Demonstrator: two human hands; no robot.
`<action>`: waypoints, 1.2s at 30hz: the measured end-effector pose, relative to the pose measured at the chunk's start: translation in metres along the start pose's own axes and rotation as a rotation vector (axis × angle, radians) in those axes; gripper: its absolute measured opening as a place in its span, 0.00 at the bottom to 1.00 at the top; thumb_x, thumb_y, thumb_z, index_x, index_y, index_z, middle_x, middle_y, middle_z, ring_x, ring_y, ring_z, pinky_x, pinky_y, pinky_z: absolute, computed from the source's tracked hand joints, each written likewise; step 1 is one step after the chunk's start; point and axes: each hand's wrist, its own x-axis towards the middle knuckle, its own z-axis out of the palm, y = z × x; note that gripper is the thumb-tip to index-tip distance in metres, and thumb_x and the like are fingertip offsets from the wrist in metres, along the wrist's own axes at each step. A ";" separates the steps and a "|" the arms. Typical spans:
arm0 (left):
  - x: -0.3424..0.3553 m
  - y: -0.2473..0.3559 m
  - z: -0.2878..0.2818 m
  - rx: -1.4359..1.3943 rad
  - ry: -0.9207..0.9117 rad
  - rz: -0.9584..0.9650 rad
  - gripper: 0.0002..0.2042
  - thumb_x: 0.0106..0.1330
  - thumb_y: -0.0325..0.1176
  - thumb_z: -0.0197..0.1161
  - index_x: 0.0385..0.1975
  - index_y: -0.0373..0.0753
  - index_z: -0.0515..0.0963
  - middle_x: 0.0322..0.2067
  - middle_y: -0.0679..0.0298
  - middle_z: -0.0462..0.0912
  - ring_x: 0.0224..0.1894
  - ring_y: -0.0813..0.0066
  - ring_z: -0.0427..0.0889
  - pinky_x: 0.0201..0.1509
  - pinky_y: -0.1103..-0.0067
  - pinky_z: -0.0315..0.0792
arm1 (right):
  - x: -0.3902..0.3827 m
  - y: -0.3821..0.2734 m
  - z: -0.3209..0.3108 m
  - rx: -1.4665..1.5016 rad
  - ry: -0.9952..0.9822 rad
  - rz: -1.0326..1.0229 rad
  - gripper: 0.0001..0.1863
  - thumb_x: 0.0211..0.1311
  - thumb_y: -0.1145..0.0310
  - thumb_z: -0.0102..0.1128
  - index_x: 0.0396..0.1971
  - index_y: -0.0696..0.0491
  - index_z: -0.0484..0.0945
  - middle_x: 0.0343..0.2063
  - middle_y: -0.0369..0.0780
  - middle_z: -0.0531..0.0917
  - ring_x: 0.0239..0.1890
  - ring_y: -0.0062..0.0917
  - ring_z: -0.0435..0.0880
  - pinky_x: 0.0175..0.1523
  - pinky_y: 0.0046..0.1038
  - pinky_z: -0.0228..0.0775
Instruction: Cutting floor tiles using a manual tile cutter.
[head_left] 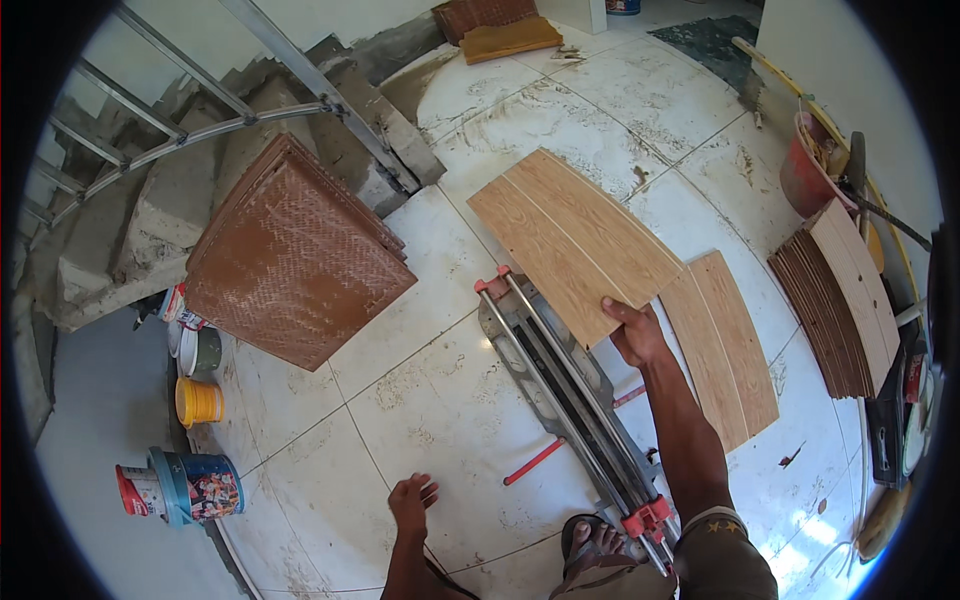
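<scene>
My right hand (636,330) grips the near edge of a wood-look tile (570,240), holding it above the far end of a manual tile cutter (570,390) with red end pieces. The cutter lies on the white tiled floor (440,400), running from the middle toward my sandalled foot (600,540). My left hand (411,500) hovers low over the floor with its fingers loosely spread and nothing in it. More wood-look tile pieces (725,345) lie flat just right of my right forearm.
A stack of brown tiles, backs up (295,260), leans at the left by rough concrete stairs (130,230) and a metal ladder (280,90). Paint cans and tubs (190,440) stand at the left. A stack of tiles (840,300) and a red bucket (810,170) are at the right.
</scene>
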 end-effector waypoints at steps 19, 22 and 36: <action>0.072 0.086 -0.035 0.068 0.139 0.317 0.10 0.71 0.37 0.65 0.41 0.38 0.76 0.40 0.62 0.84 0.36 0.70 0.87 0.34 0.79 0.80 | 0.119 0.025 0.003 -0.007 0.013 0.113 0.36 0.63 0.66 0.70 0.66 0.54 0.61 0.58 0.43 0.76 0.59 0.34 0.78 0.64 0.36 0.74; 0.116 0.176 -0.033 0.206 0.212 0.538 0.14 0.72 0.40 0.64 0.48 0.38 0.76 0.43 0.62 0.83 0.38 0.72 0.86 0.36 0.78 0.79 | 0.127 0.034 0.001 -0.091 0.082 0.321 0.32 0.66 0.60 0.68 0.65 0.51 0.64 0.56 0.42 0.78 0.56 0.36 0.80 0.62 0.39 0.75; 0.190 0.449 -0.030 1.149 0.652 1.241 0.40 0.61 0.41 0.70 0.71 0.40 0.58 0.69 0.47 0.62 0.69 0.42 0.65 0.72 0.59 0.63 | 0.095 -0.011 0.011 -0.464 0.069 0.541 0.33 0.70 0.43 0.58 0.49 0.63 0.74 0.34 0.47 0.83 0.37 0.33 0.87 0.44 0.34 0.83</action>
